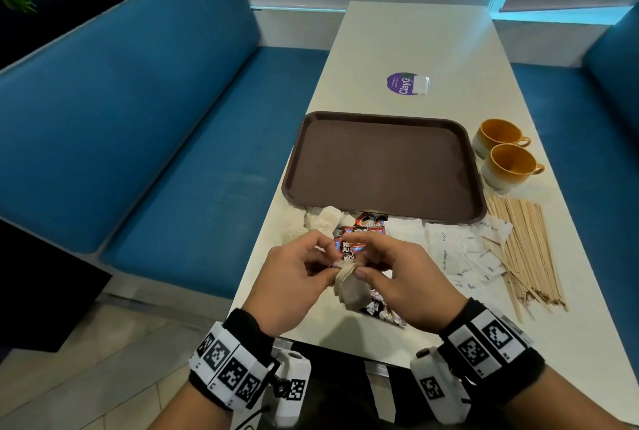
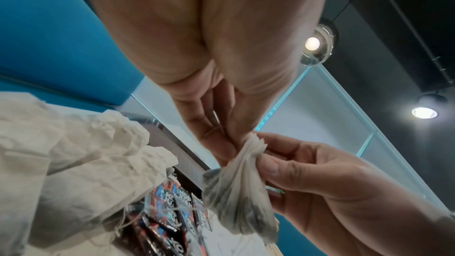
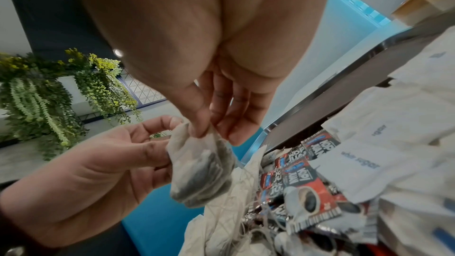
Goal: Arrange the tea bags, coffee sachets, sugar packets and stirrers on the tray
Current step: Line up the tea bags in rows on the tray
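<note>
The thin beige paper tea bag [image 1: 349, 286] hangs pinched at its gathered top by our left hand [image 1: 294, 286] and right hand [image 1: 403, 286]. If we pull apart, it may tear and spill.

The empty brown rectangular plastic tray [image 1: 383, 166] lies flat. Just beside its near left corner sits a crumpled heap of off-white paper tea bags [image 1: 320, 222]; one tea bag with dark leaves inside [image 1: 349, 286] hangs pinched at its gathered top (above the pile). Red-and-black foil coffee sachets [image 1: 361, 234] lie jumbled by the tray's near edge, white paper sugar packets [image 1: 460, 249] beside them, and pale wooden stirrers [image 1: 525, 249] fan out off its near right corner.
</note>
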